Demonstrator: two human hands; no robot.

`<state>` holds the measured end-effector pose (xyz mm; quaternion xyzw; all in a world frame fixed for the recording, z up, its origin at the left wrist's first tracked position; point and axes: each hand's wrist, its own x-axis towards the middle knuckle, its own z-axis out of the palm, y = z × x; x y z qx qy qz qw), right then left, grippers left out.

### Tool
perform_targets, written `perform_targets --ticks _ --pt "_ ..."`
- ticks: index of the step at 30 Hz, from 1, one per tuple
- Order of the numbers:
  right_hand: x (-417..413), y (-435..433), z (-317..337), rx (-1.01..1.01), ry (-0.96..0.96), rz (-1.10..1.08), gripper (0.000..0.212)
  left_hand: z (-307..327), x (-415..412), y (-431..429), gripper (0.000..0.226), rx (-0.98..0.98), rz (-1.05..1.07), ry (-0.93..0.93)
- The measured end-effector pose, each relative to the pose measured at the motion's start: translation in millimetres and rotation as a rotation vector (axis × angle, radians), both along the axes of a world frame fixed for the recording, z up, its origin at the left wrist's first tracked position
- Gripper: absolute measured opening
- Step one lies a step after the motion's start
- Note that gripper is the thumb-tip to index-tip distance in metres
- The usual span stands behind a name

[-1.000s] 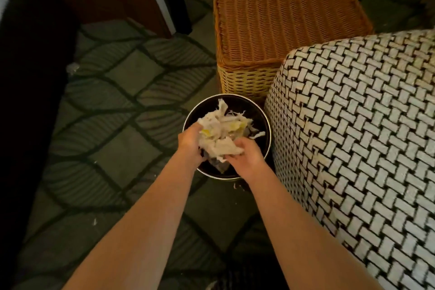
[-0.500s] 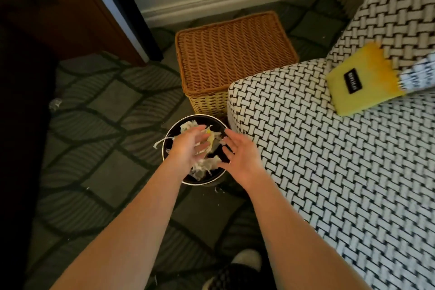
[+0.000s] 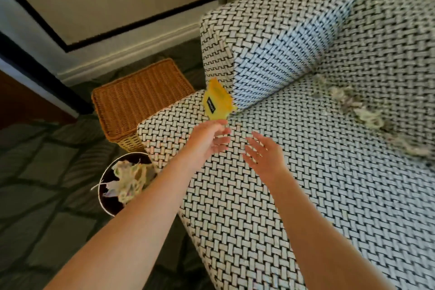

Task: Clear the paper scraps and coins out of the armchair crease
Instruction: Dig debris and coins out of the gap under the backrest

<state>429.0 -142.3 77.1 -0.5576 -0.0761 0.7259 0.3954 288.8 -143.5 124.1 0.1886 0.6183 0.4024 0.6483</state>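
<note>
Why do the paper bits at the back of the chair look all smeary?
Head view: the paper scraps and the armchair back are smeared by motion blur, probably from the camera turning; head view, middle: the left hand and right hand look sharper; head view, left: the carpet around the bin is dim.

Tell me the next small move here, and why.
Probably reach the right hand toward the paper scraps lying along the back crease of the armchair. Both it and the left hand are open and hold nothing, and the bin already holds scraps.
</note>
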Motion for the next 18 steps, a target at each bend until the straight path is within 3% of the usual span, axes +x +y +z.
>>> perform_targets --ticks 5,11,13,16,18 --pt "78 39 3 -0.003 -0.167 -0.077 0.023 5 71 63 0.019 -0.017 -0.065 0.106" --pt "125 74 2 -0.023 -0.211 -0.116 0.021 -26 106 108 0.019 -0.054 -0.196 0.304" --pt "132 89 -3 -0.034 -0.223 -0.128 0.023 -39 113 129 0.014 -0.054 -0.284 0.406" --pt "135 115 -10 -0.048 -0.244 -0.113 0.025 -63 121 157 0.029 0.007 -0.511 0.638" --pt "136 133 -14 -0.078 -0.243 -0.147 0.024 -79 125 167 0.018 0.025 -0.711 0.802"
